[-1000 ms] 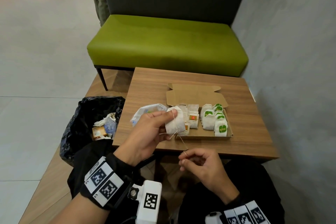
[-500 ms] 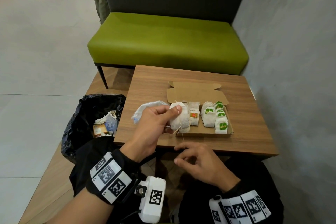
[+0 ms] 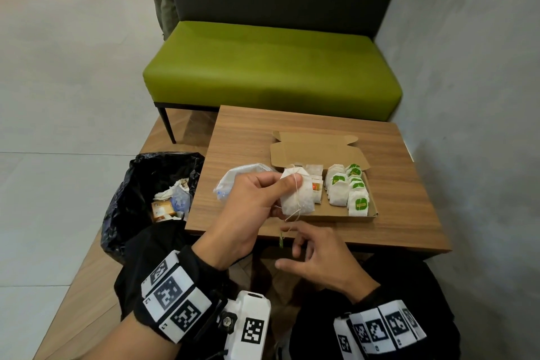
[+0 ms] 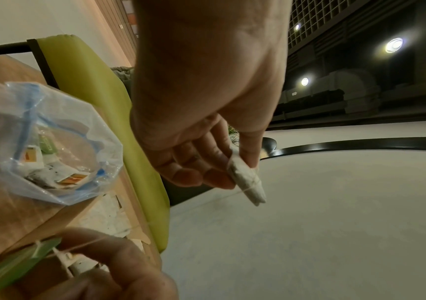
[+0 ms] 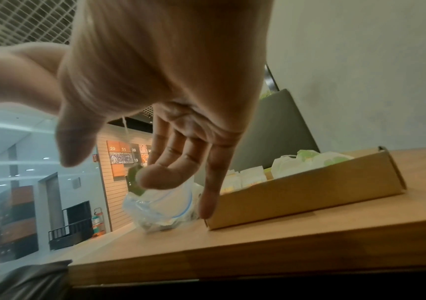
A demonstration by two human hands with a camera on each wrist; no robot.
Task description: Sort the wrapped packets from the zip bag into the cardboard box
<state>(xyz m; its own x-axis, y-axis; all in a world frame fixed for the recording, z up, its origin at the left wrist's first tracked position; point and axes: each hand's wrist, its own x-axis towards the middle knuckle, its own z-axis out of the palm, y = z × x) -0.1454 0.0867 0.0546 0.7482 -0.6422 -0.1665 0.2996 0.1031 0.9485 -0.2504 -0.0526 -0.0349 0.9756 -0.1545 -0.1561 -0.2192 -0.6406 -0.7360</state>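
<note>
My left hand (image 3: 277,193) pinches a white tea packet (image 3: 298,196) between thumb and fingers, just above the near left corner of the cardboard box (image 3: 344,218). A thin string is wound round the packet (image 4: 247,182). The string runs down over a finger of my right hand (image 3: 306,248), and its green tag (image 3: 281,240) dangles beside that hand at the table's front edge. The right hand's fingers are spread, with the thumb apart (image 5: 73,152). The clear zip bag (image 4: 39,132), with a few packets inside, lies left of the box.
The box holds rows of green-labelled packets (image 3: 347,187) and orange-labelled ones (image 3: 317,187) on a small wooden table (image 3: 394,184). A black bin bag (image 3: 140,184) with rubbish stands at the table's left. A green bench (image 3: 271,67) is behind, and a grey wall (image 3: 482,96) stands to the right.
The right hand released its pinch on the string end, spread its fingers and rose toward the packet. The free string is shorter. The left hand shifted the packet slightly right.
</note>
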